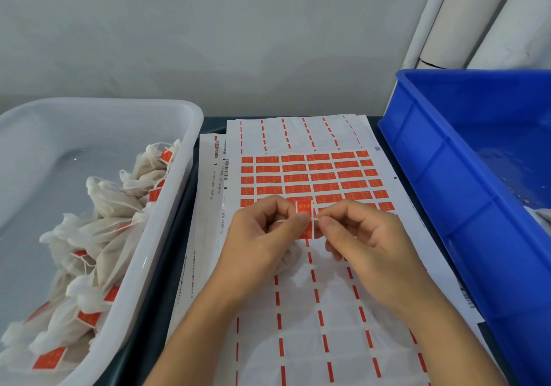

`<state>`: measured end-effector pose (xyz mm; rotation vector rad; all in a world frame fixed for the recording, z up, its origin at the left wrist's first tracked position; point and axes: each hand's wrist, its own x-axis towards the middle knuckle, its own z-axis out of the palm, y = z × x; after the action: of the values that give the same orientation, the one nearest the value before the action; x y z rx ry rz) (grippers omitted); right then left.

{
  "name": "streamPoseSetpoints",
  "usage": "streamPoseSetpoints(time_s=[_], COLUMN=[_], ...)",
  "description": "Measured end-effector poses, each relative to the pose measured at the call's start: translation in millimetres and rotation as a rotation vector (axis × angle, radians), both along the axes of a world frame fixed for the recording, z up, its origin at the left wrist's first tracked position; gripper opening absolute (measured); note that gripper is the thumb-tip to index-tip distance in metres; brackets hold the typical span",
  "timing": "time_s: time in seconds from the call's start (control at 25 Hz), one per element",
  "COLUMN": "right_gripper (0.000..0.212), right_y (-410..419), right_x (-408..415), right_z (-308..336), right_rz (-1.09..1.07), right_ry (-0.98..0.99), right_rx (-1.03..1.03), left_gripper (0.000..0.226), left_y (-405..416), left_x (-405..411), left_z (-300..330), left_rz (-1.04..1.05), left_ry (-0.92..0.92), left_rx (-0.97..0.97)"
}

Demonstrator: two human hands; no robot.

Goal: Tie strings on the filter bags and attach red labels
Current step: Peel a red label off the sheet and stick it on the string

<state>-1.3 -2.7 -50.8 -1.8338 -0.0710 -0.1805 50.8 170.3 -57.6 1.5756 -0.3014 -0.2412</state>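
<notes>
Labelled filter bags (98,236), many, heaped in white tub (167,207) at left; one red label (304,221) on white string (290,221) pinched between left hand (262,236) and right hand (357,233) over label sheet (313,177), several rows unpeeled; blue crate (432,183) right.

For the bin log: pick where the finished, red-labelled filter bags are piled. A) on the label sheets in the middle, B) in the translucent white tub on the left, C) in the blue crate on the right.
B: the tied filter bags with red labels lie heaped in the translucent white tub on the left, while the blue crate shows only scattered crumbs.
</notes>
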Motion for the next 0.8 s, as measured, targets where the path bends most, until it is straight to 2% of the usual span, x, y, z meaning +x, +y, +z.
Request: streamPoseSetpoints(time_s=[0.4,0.64,0.8], right_gripper=[0.016,0.009,0.013], right_y=[0.8,1.4,-0.2], right_x=[-0.3,2.7,2.3], right_z=[-1.6,-5.5,-7.5], right_rz=[-0.009,-0.03,-0.141], right_ry=[0.016,0.018,0.023], right_rx=[0.047,-0.005,-0.015], left_gripper=[0.019,0.018,0.014], left_y=[-1.4,-1.2,-5.2], left_x=[-0.7,-0.7,-3.3], left_z=[-0.4,0.0,-1.6], left_rz=[0.004,-0.006,0.105], left_ry=[-0.019,-0.014,-0.113], left_rx=[0.046,0.051,0.211])
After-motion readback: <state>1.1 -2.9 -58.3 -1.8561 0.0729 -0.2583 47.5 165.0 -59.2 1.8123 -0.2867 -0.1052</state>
